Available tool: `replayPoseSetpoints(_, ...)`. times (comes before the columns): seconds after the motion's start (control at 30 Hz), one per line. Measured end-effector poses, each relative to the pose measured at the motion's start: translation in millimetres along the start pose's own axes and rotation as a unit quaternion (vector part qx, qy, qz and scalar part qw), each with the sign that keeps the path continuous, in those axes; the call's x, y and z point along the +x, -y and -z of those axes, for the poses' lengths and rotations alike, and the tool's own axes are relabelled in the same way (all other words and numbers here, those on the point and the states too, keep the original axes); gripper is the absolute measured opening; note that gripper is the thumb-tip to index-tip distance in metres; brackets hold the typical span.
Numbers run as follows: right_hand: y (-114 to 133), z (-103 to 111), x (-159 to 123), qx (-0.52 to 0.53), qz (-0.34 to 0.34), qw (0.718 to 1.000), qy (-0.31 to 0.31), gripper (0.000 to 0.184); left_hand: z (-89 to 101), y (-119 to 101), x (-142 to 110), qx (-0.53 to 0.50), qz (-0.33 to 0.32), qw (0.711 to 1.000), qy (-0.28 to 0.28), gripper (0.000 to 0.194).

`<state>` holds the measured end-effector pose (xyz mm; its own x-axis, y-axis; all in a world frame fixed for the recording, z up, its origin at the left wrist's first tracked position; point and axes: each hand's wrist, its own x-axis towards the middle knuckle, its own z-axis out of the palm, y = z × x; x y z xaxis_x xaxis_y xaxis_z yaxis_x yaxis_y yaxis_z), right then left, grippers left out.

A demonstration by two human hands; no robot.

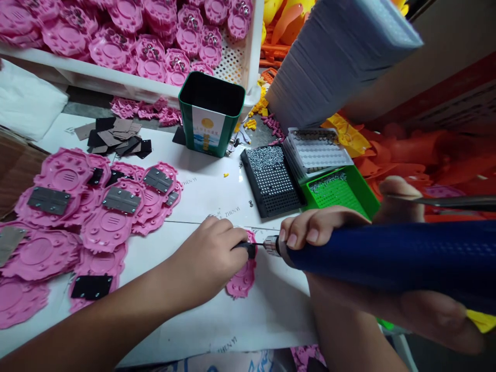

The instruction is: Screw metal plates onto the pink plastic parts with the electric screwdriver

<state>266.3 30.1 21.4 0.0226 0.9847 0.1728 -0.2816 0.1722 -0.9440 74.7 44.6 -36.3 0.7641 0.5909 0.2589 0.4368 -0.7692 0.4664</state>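
Observation:
My right hand [321, 227] is wrapped round a blue electric screwdriver [387, 258], which points left. Its thin bit reaches a small black plate [251, 250] on a pink plastic part [242, 281] lying on the white work surface. My left hand [211, 258] is closed at that part's left side, its fingers pressing on the part and plate; the fingertips are partly hidden. Near my right thumb runs a slim dark metal tool [457, 202], its kind unclear. Just beyond the hands sits a black screw tray [275, 181] holding many small screws.
Pink parts with plates [112, 222] are piled at left, near loose flat plates [116, 135]. A green tin [211, 116] stands before a white crate [116, 85] of pink parts. At right are a green tray [341, 191], a leaning stack of sheets [329, 62] and orange parts [411, 150].

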Motion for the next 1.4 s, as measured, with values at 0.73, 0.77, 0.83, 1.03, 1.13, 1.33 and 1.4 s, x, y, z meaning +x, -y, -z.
replayPoseSetpoints(0.73,-2.0,6.1,-0.1,-0.021,0.037,0.999,0.025,0.052,0.8,-0.7,1.2,-0.002,0.006,1.0,0.013,0.022)
replayPoseSetpoints(0.77,-2.4,6.8,0.1,-0.02,0.037,0.998,0.035,0.052,0.8,-0.8,1.2,-0.002,0.007,1.0,0.015,0.022)
replayPoseSetpoints(0.83,-2.4,7.9,0.1,-0.014,0.035,0.998,0.048,0.053,0.8,-0.8,1.1,-0.003,0.006,1.0,0.017,0.021)
replayPoseSetpoints(1.03,0.3,8.0,-1.0,0.01,0.033,0.998,0.059,0.051,2.6,-0.6,0.4,-0.005,0.006,1.0,0.02,0.018)
replayPoseSetpoints(1.13,0.5,7.2,-0.9,0.009,0.026,0.998,0.061,0.051,3.5,-0.8,0.9,-0.002,0.005,1.0,0.021,0.018)
replayPoseSetpoints(1.33,2.1,7.9,-0.3,-0.013,0.022,0.999,0.045,0.056,2.9,0.0,0.8,-0.008,0.003,1.0,0.007,0.019)
replayPoseSetpoints(1.4,1.9,9.1,-0.1,-0.007,0.027,0.999,0.045,0.054,3.2,0.2,0.0,-0.01,0.003,1.0,0.004,0.02)
